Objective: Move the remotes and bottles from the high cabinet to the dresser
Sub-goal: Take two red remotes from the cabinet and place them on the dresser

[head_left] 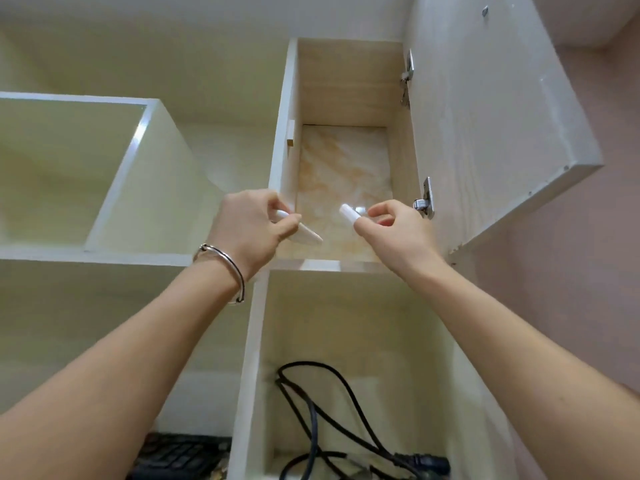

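I look up into the open high cabinet [346, 98], whose marbled floor [341, 174] shows nothing lying on it. My left hand [251, 226], with a silver bangle at the wrist, grips a slim white remote [306, 234] at the cabinet's front left edge. My right hand [391, 226] holds a second white remote [348, 213] end-on at the front right. Both hands are at the compartment's mouth. No bottles are visible.
The cabinet door [491, 126] stands swung open to the right, hinges [425, 199] close by my right hand. An open white shelf box [114, 174] is at left. Below, a compartment holds black cables [322, 410]; a dark keyboard [180, 455] lies lower left.
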A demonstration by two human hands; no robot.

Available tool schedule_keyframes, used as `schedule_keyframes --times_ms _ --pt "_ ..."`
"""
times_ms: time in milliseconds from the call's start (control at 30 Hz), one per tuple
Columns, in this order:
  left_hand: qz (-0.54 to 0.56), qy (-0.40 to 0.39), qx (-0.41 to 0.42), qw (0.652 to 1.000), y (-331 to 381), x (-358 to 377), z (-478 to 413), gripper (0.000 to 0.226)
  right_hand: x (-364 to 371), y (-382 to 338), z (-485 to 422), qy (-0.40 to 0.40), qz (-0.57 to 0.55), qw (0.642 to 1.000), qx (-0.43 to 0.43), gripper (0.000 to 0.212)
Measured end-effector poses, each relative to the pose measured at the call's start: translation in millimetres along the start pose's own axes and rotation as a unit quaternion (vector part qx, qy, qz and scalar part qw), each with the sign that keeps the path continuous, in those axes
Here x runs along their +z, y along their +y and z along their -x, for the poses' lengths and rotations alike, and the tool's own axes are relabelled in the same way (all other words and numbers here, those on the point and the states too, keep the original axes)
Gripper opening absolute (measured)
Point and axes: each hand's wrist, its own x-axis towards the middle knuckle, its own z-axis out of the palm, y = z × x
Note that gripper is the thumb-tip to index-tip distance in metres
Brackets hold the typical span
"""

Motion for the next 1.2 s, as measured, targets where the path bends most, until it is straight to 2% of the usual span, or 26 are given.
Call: schedule_keyframes --times_ms 67,133,333,467,567,700,867,967,1100,1200 --pt "0.013 0.023 -0.009 1.000 -5.9 -6.3 15.5 0.028 1.8 -3.8 13.5 -0.009 0.003 1.000 -0.010 0.029" --pt "0.010 0.013 -0.021 1.000 -10.8 -1.7 30.2 0.029 4.7 -4.0 25.5 -0.026 0.002 1.000 0.002 0.034" --pt "-0.079 -0.083 -0.068 0.991 -12.9 16.1 40.0 0.042 3.1 7.3 37.6 -0.037 -0.025 0.999 0.020 0.040" --pt "-0.187 -0.206 -0.113 0.954 -12.7 21.3 40.5 0.065 4.9 17.1 40.7 -0.040 -0.010 0.999 -0.001 0.049" --pt "-0.212 -0.224 -0.137 0.941 -13.2 24.5 45.0 0.070 8.2 22.2 41.5 -0.044 -0.004 0.999 -0.013 0.054" --pt "-0.163 -0.193 -0.193 0.948 -15.9 13.3 64.3 0.067 17.0 23.8 49.3 -0.058 -0.031 0.997 -0.030 0.060" --pt "-0.068 -0.100 -0.278 0.953 -23.7 -37.7 102.4 0.054 31.4 14.4 84.2 -0.099 -0.185 0.977 -0.043 0.063" --pt "-0.078 -0.053 -0.333 0.938 -24.8 -88.6 148.2 0.048 48.1 11.3 123.0 -0.157 -0.275 0.948 -0.025 0.062" --pt "-0.170 0.040 -0.423 0.889 -13.0 -175.2 245.1 0.043 78.4 3.9 213.0 -0.291 -0.368 0.883 -0.012 0.059" --pt "-0.259 0.099 -0.514 0.812 20.2 -244.4 337.4 0.047 104.0 -3.2 305.8 -0.421 -0.421 0.802 0.038 0.052"
